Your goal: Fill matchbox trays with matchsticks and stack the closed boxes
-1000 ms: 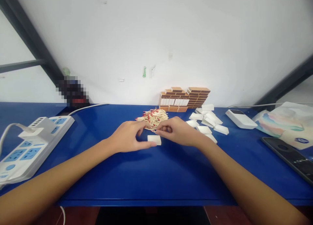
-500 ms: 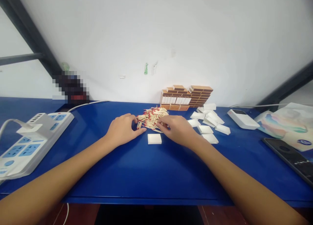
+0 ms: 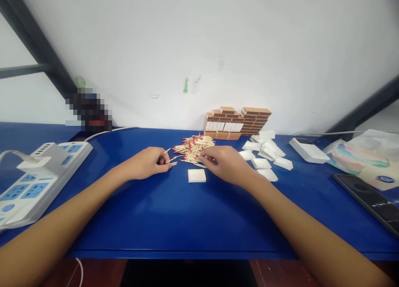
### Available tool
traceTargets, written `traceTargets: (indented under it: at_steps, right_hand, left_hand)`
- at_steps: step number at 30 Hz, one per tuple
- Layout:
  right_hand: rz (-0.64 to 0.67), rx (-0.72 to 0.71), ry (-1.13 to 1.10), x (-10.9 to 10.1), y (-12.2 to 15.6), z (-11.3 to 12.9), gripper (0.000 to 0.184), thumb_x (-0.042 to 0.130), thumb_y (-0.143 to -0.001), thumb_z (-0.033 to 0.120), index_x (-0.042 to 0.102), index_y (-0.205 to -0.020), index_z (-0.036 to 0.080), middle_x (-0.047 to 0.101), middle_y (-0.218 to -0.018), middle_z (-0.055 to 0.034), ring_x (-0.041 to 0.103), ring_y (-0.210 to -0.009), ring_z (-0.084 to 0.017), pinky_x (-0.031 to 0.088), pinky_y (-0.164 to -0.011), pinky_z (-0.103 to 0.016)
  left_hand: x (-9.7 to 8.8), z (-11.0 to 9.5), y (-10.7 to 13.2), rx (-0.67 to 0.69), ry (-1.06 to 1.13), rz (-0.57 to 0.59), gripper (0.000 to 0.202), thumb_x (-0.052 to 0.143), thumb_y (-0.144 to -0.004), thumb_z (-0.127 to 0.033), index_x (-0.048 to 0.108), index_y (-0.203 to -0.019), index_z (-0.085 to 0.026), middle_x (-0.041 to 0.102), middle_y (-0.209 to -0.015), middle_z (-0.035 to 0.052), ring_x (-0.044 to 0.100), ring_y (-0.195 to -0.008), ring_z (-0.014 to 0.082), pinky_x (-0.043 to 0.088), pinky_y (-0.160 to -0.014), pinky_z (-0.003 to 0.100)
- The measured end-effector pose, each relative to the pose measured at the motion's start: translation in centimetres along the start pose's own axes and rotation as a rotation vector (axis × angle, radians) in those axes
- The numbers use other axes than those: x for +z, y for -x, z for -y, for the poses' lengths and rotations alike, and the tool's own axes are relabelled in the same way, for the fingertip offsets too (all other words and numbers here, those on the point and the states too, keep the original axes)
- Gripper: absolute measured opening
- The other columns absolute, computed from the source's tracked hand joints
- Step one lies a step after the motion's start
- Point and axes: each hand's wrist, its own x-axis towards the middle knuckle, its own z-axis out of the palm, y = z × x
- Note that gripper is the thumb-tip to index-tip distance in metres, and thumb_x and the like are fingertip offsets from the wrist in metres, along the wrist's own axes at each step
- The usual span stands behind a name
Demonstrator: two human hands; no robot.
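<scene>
A loose heap of red-tipped matches [image 3: 195, 148] lies on the blue table. Left of the heap, my left hand [image 3: 153, 162] has its thumb and fingers closed on a few matches [image 3: 172, 159], whose ends stick out to the right. My right hand [image 3: 227, 162] is at the heap's right edge, thumb and index finger pinched together against the matches; what lies between the fingertips is hidden. In front of the heap, between my hands, sits a small white matchbox tray [image 3: 197, 175].
Stacked brown matchboxes [image 3: 224, 124] stand against the wall. Several white trays [image 3: 262, 164] lie scattered right of my right hand. A white device [image 3: 308, 150], a phone [image 3: 368, 199] and a tissue pack [image 3: 368, 154] are farther right. A power strip [image 3: 62, 170] lies at left.
My left hand has drawn back leftward from the heap and closed, with a few matches now in its fingers. My right hand has hardly moved.
</scene>
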Motion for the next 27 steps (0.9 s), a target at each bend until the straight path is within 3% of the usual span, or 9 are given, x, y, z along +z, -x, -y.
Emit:
traceTargets:
  at_steps: [17, 24, 27]
  right_hand:
    - [-0.02, -0.03, -0.037, -0.1, 0.0, 0.4, 0.02, 0.057, -0.101, 0.025, 0.07, -0.086, 0.019, 0.068, -0.076, -0.002, 0.053, -0.066, -0.014, 0.033, -0.064, -0.03]
    - [-0.175, -0.081, -0.146, -0.2, -0.2, 0.4, 0.016, 0.06, -0.101, 0.027, 0.071, -0.091, 0.019, 0.067, -0.083, -0.0022, 0.052, -0.067, -0.014, 0.038, -0.067, -0.028]
    - [-0.252, -0.049, -0.119, -0.5, -0.3, -0.6, 0.019, 0.06, -0.101, 0.026, 0.069, -0.086, 0.019, 0.065, -0.081, -0.003, 0.052, -0.067, -0.014, 0.037, -0.066, -0.029]
  left_hand:
    - [0.7, -0.2, 0.0, 0.137, 0.004, -0.134, 0.023, 0.065, -0.093, -0.039, 0.074, -0.087, -0.019, 0.063, -0.075, 0.0008, 0.052, -0.064, 0.0134, 0.038, -0.062, 0.028]
    - [0.8, -4.3, 0.0, 0.215, 0.078, -0.216, 0.025, 0.062, -0.097, -0.039, 0.071, -0.084, -0.019, 0.061, -0.076, 0.0002, 0.05, -0.066, 0.0134, 0.036, -0.063, 0.028]
    - [0.8, -6.0, -0.5, 0.24, 0.061, -0.165, 0.021, 0.064, -0.095, -0.036, 0.072, -0.084, -0.019, 0.064, -0.076, 0.0008, 0.052, -0.068, 0.014, 0.037, -0.064, 0.029]
